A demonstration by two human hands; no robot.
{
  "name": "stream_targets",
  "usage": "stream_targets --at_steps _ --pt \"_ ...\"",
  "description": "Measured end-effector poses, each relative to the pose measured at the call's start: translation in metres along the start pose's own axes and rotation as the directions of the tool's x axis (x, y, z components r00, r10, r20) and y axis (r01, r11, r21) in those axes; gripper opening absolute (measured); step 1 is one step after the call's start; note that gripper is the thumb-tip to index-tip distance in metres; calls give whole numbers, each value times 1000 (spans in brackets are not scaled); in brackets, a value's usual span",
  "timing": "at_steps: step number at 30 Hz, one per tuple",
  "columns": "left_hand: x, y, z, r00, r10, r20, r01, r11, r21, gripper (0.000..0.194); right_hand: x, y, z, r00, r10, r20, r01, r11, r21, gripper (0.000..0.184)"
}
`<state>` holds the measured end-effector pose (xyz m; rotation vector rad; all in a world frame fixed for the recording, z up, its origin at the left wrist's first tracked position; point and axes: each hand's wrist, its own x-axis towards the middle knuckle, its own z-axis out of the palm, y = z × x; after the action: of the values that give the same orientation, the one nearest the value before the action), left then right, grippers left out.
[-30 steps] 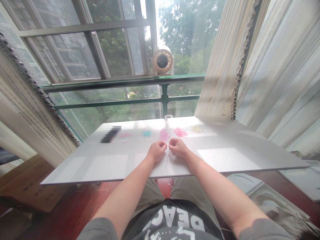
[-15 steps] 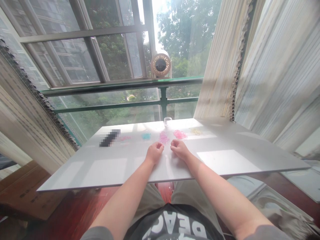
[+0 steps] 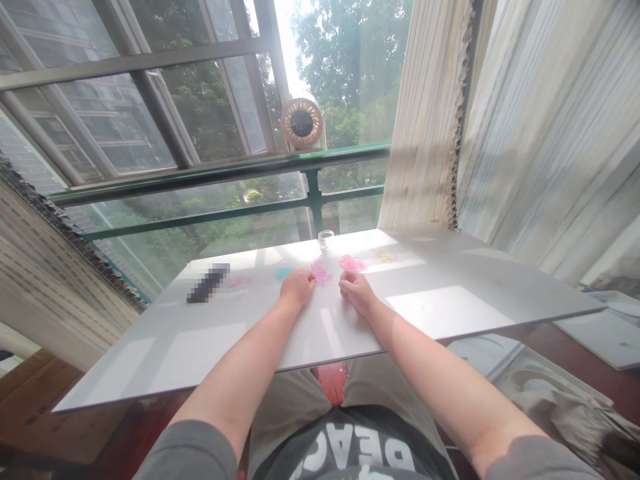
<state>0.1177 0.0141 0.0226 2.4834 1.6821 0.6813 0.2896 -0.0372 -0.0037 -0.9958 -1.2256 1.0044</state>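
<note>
At the left edge of a loose lilac pile (image 3: 323, 274) on the white table is my left hand (image 3: 297, 289). Its fingers are closed, with the tips at the pile's small pieces; anything between them is too small to make out. My right hand (image 3: 357, 291) is pinched just in front of a bright pink pile (image 3: 353, 263), and what it holds, if anything, is hidden. A teal pile (image 3: 283, 273) lies just beyond my left hand. Farther left is a thin pink pile (image 3: 241, 281), and a yellowish pile (image 3: 385, 255) lies to the right.
A small clear cup (image 3: 326, 240) stands near the far edge of the white table (image 3: 450, 267). A blurred-out dark oblong thing (image 3: 209, 283) lies at the left. Behind the table are a green railing (image 3: 314, 193), a round fan (image 3: 303, 123) and curtains (image 3: 425, 120).
My left hand has moved forward to the lilac pile. My right hand stays pinched in nearly the same place. The head view has shifted and tilted slightly.
</note>
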Motion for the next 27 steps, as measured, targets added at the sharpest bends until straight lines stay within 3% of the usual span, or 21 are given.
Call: stream_targets --at_steps 11,18,23,27 --pt "27 3 -8 992 47 115 -65 985 160 24 -3 -10 2 1000 14 -2 -14 1000 0 10" --pt "34 -5 -16 970 127 205 -156 979 130 38 -3 -9 2 1000 13 2 -13 1000 -9 9" --pt "39 -10 -21 970 137 202 -156 984 84 54 -2 -5 1 1000 7 6 -6 1000 -11 9" --pt "40 -18 -25 975 117 187 -130 990 58 54 -2 -5 0 1000 0 7 0 1000 -16 8"
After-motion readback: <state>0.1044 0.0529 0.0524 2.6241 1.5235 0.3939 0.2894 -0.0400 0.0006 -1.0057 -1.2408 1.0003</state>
